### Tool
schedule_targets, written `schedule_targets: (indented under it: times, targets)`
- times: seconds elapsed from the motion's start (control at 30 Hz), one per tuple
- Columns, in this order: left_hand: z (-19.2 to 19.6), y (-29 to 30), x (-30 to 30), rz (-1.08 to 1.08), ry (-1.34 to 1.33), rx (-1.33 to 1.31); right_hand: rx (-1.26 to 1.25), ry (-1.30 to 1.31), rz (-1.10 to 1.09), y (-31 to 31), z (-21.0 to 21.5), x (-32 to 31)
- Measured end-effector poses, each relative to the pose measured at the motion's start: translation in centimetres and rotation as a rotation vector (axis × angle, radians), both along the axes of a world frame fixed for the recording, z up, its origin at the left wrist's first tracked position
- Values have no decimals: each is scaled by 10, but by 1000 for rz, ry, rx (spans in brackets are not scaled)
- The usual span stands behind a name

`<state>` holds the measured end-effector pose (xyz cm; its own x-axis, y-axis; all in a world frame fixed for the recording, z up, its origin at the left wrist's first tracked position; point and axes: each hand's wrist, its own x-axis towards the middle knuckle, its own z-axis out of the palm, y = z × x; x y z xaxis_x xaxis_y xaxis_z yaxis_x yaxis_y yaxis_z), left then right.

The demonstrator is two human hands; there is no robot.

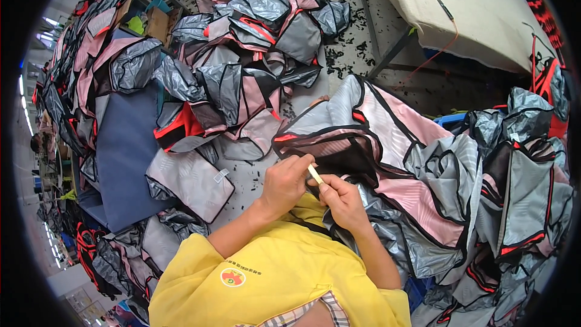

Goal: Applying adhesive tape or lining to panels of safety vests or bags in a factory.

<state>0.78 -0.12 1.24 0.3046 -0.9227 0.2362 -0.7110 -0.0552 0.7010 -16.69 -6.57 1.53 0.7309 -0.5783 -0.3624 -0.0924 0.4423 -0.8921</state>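
Observation:
In front of my chest, my left hand and my right hand are close together. Between them is a short, narrow pale-yellow stick, its exact kind unclear. The left fingertips pinch its upper end; the right thumb and fingers close on its lower end. Just beyond the hands, a pink and grey sewn bag piece with black edging, dark mesh and red trim is draped over my lap side and to the right. Whether the fingers also hold its edge is hidden.
Similar silver, pink and grey bag pieces lie heaped ahead, and more hang at the right. A dark blue panel stands at left. At upper right, thread snips on an orange cord lie on a cream-covered table. Black scraps litter the floor.

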Motion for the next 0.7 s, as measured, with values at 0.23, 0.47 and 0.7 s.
schedule_targets:
  times: [0.23,0.47,0.7]
  targets:
    - [-2,1,-4,-10,-13,11,-177,64,-25,-3,1,0]
    - [1,-9,2,25,121,5,56,-35,-272,-1,3,8]
    - [5,-13,1,75,223,-37,-225,-25,-76,-3,-1,0]
